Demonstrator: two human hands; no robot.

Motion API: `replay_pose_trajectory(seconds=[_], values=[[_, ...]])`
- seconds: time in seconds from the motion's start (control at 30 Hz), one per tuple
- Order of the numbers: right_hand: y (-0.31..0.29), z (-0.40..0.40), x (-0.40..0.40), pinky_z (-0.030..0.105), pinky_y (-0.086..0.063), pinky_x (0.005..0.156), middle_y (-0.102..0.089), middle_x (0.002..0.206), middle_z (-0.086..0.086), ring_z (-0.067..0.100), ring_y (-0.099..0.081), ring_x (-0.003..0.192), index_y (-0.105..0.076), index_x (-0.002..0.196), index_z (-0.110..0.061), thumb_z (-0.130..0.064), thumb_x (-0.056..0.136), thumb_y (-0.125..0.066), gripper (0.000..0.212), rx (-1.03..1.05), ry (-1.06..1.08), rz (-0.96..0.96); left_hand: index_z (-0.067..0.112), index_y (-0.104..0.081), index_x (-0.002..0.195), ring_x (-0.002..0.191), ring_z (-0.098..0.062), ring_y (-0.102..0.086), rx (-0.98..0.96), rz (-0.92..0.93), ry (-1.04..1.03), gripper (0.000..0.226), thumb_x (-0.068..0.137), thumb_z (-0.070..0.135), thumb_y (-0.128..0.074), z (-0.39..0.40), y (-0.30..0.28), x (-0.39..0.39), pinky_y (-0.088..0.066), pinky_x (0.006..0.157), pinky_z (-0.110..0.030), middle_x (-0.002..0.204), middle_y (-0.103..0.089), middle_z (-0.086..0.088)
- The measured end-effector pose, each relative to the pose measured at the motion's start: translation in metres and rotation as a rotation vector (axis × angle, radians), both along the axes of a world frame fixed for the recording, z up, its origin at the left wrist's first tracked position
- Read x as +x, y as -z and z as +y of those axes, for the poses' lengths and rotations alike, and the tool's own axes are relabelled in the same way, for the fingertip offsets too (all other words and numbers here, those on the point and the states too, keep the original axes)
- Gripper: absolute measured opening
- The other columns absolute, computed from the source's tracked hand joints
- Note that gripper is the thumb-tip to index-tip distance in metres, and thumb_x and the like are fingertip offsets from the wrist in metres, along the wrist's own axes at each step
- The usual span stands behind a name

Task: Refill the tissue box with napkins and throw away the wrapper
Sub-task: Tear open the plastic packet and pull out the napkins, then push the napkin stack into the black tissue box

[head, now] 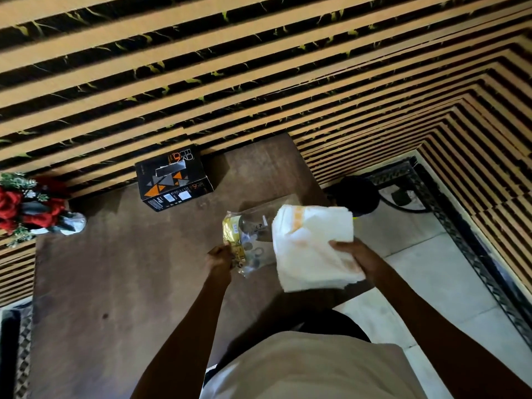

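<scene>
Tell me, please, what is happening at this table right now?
A person stands at a brown table. The right hand holds a stack of white napkins, and the left hand grips the clear wrapper. The black tissue box sits by the wall, not yet refilled.

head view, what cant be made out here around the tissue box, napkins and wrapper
- Tissue box: inside hidden by its own top.
- Napkins: count unreadable; the right hand covers the near corner.
- Wrapper: print too small; the left hand covers one edge.
- Dark round object: partly behind napkins, unidentifiable.
</scene>
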State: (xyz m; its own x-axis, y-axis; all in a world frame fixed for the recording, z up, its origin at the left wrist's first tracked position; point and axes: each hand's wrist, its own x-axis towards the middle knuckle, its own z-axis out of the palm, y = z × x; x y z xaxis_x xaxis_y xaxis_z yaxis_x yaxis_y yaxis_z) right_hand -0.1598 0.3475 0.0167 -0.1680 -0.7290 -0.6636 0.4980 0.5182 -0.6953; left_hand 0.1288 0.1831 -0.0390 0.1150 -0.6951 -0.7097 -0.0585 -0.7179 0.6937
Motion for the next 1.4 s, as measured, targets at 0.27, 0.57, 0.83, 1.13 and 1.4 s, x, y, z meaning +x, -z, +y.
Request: replay_pose_trajectory(seconds=[0.27, 0.57, 0.83, 1.13, 1.4], values=[[0.033, 0.009, 0.024, 0.026, -0.052, 0.072, -0.062, 0.115, 0.017, 0.026, -0.061, 0.093, -0.054, 0.125, 0.004, -0.002, 0.086, -0.066, 0.042, 0.286, -0.176, 0.269, 0.016, -0.051, 0.089, 0.031, -0.004, -0.053, -0.068, 0.067, 0.407, 0.023, 0.089, -0.006, -0.056, 0.021, -0.024, -0.026, -0.040, 0.030, -0.015, 0.056, -0.064, 0.002], [0.032, 0.022, 0.005, 0.019, -0.058, 0.068, -0.068, 0.115, 0.010, 0.011, -0.068, 0.090, -0.055, 0.127, -0.007, -0.003, 0.084, -0.068, 0.045, 0.130, -0.304, 0.222, 0.030, -0.035, 0.110, 0.080, -0.022, -0.048, -0.331, -0.109, 0.339, 0.056, 0.072, 0.019, -0.075, 0.042, -0.001, -0.037, -0.047, 0.062, -0.032, 0.098, -0.046, -0.007], [0.042, 0.016, 0.005, 0.010, -0.051, 0.063, -0.060, 0.120, 0.013, 0.023, -0.062, 0.101, -0.050, 0.131, -0.001, 0.004, 0.088, -0.061, 0.045, 0.163, -0.303, 0.337, 0.002, -0.050, 0.097, 0.062, 0.003, -0.061, -0.401, -0.021, 0.447, 0.028, 0.079, -0.016, -0.062, 0.014, 0.009, -0.060, -0.048, 0.048, -0.011, 0.084, -0.055, -0.001], [0.048, 0.010, 0.004, 0.040, -0.051, 0.093, -0.065, 0.111, -0.005, 0.018, -0.062, 0.105, -0.052, 0.112, -0.034, -0.034, 0.070, -0.077, 0.048, 0.200, -0.281, 0.642, 0.026, -0.056, 0.098, 0.098, -0.027, -0.063, -0.399, -0.174, 0.480, 0.043, 0.060, 0.023, -0.076, -0.009, 0.039, -0.055, -0.054, 0.086, -0.050, 0.105, -0.058, -0.010], [0.022, -0.012, 0.003, 0.048, -0.050, 0.092, -0.055, 0.123, 0.010, 0.029, -0.056, 0.113, -0.047, 0.130, -0.022, -0.053, 0.074, -0.067, 0.068, 0.171, -0.288, 0.989, 0.005, -0.055, 0.120, 0.107, -0.025, -0.036, -0.490, -0.446, 0.600, 0.048, 0.077, 0.011, -0.074, -0.003, -0.006, -0.058, -0.045, 0.089, -0.035, 0.115, -0.036, -0.017]])
